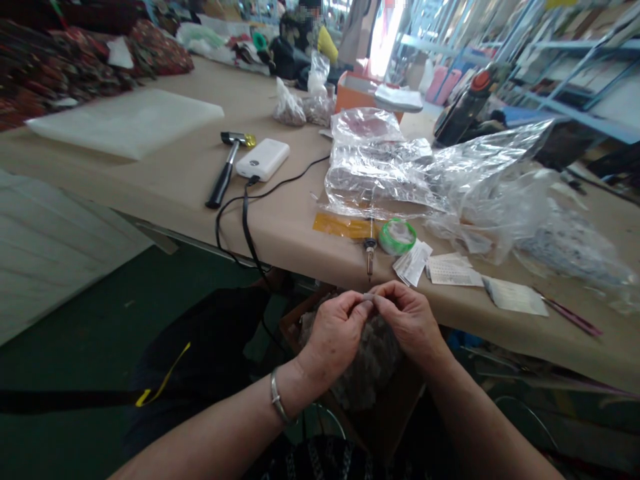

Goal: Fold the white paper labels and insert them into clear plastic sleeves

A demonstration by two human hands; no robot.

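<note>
Hands: the left hand (333,333) and right hand (413,323) meet at the table's edge, fingertips pinching a small pale piece (369,297), its details too small to read.
Wrist: a silver bracelet (278,397) circles the left one.
Below: a carton (393,433) holds a pale, crumpled heap (360,383).
Table (295,223): a pointed tool (370,257) lies just beyond the fingers, beside a green-rimmed roll (397,237), paper slips (454,271) and tweezers (575,317).
Left side: a hammer (223,175) lies near a white power bank (263,159) with a black cable (245,223) plugged in.
Behind: clear plastic (390,177) spreads before an orange box (350,93).
</note>
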